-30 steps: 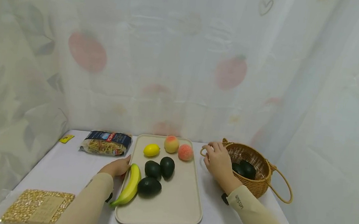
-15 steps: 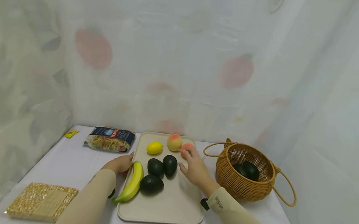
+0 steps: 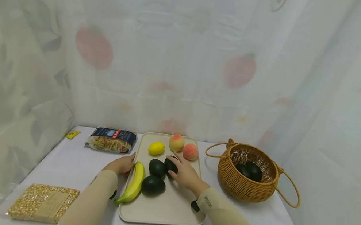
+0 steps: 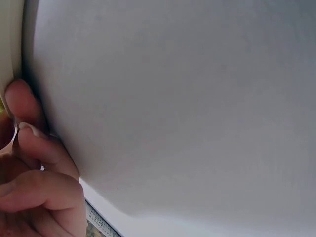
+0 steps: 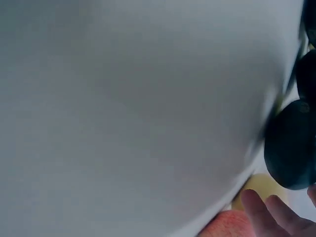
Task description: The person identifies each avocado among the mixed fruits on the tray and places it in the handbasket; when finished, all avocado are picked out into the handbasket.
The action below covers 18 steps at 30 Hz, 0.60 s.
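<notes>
My left hand [image 3: 121, 164] grips the left rim of a beige tray [image 3: 180, 209]; in the left wrist view its fingers [image 4: 37, 145] curl at the rim. On the tray my right hand [image 3: 188, 173] reaches over a dark green avocado [image 3: 169, 166], partly covering it. In the right wrist view, the fingers [image 5: 264, 212] are extended beside that avocado [image 5: 289, 148], and one fingertip meets its lower edge. Two more avocados lie to its left, one upper [image 3: 157, 168] and one lower [image 3: 153, 185]. A banana [image 3: 134, 184] leans along the tray's left side.
A lemon [image 3: 156, 148], a yellow-orange peach [image 3: 176, 142] and a pink peach [image 3: 191, 151] lie at the tray's far end. Right stands a wicker basket [image 3: 242, 186] holding dark avocados [image 3: 253, 171]. A pasta bag [image 3: 111, 140] and a corn kernel pack [image 3: 43, 202] lie left.
My right hand has left the basket's near side and travelled left across the pink peach to the right-hand avocado. My left hand stays on the tray rim. The view has shifted slightly.
</notes>
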Each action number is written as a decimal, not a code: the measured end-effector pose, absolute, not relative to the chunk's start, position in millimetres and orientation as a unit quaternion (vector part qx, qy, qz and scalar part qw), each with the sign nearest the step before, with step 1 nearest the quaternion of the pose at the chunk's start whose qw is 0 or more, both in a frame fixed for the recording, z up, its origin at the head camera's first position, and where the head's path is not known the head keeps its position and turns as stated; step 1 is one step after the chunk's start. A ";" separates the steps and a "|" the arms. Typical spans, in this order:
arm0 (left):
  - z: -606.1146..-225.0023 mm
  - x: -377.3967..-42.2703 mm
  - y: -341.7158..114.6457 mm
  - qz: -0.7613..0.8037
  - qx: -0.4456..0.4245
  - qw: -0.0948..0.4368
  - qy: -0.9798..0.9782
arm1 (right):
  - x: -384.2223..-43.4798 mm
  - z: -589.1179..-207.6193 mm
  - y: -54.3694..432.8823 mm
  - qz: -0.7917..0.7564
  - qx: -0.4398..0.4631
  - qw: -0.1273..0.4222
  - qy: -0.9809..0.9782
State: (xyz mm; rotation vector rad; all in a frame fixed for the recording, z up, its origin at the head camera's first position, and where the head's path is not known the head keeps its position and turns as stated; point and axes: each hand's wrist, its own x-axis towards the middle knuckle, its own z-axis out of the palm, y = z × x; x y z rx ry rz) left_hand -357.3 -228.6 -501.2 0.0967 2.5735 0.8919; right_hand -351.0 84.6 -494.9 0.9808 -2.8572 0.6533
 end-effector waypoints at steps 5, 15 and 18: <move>-506.0 -361.7 -229.3 0.328 0.029 0.202 0.922 | -353.6 -503.6 81.8 0.205 0.310 -0.005 -0.928; -568.4 -412.3 -258.1 0.370 0.027 0.226 0.901 | -352.6 -503.1 81.2 0.224 0.312 -0.011 -0.923; -567.1 -410.2 -256.9 0.374 0.020 0.222 0.900 | -352.4 -503.5 81.3 0.227 0.322 -0.002 -0.919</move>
